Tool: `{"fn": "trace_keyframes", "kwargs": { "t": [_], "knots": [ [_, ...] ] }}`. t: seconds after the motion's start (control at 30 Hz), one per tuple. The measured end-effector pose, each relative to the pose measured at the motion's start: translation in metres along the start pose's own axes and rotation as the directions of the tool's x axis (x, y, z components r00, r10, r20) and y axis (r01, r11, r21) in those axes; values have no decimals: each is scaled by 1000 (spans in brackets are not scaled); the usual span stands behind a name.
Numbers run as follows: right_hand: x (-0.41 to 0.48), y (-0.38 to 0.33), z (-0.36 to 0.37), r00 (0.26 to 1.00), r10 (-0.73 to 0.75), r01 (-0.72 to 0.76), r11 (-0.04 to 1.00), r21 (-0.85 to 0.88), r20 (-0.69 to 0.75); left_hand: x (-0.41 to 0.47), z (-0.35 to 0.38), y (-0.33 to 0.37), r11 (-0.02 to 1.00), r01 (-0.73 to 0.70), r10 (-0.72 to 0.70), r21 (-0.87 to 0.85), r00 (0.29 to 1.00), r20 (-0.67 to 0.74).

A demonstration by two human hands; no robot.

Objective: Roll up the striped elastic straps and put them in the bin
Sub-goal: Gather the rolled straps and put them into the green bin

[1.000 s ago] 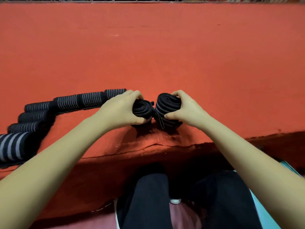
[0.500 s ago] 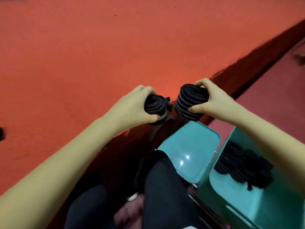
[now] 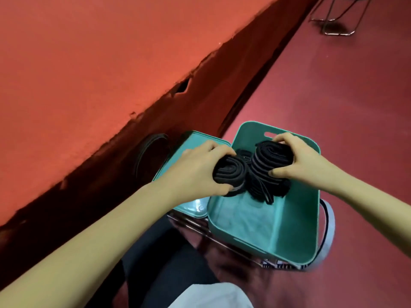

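Head view: above the open teal bin (image 3: pixel 295 230), the left hand (image 3: pixel 200 172) grips one rolled black strap (image 3: pixel 231 174) over the bin's left rim, the right hand (image 3: pixel 298 161) grips a grey-striped roll (image 3: pixel 271 156) just beside it, over dark rolls (image 3: pixel 262 192) inside the bin's far end.

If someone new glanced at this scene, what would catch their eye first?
At centre, the left hand grips one rolled strap and the right hand a second roll, both over the open teal bin. More dark rolls lie inside it. The red table fills the upper left.
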State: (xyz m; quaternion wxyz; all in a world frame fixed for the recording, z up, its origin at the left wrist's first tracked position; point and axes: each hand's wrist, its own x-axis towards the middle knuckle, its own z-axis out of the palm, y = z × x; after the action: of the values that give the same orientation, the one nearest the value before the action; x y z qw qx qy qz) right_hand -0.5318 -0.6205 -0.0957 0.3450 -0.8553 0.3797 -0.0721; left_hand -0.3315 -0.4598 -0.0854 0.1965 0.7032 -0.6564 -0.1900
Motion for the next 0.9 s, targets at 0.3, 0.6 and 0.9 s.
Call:
{"fn": "trace_keyframes", "kwargs": {
  "t": [0.3, 0.6, 0.9],
  "knots": [
    [-7, 32, 50, 988, 19, -15, 999, -32, 150, -12, 62, -3, 991, 1, 9, -131, 997, 74],
    [6, 53, 102, 969, 106, -76, 988, -137, 224, -22, 86, -19, 989, 63, -45, -134, 990, 135],
    [45, 65, 142, 966, 78, -70, 997, -42, 246, -19, 81, -23, 993, 72, -53, -94, 980, 191]
  ]
}}
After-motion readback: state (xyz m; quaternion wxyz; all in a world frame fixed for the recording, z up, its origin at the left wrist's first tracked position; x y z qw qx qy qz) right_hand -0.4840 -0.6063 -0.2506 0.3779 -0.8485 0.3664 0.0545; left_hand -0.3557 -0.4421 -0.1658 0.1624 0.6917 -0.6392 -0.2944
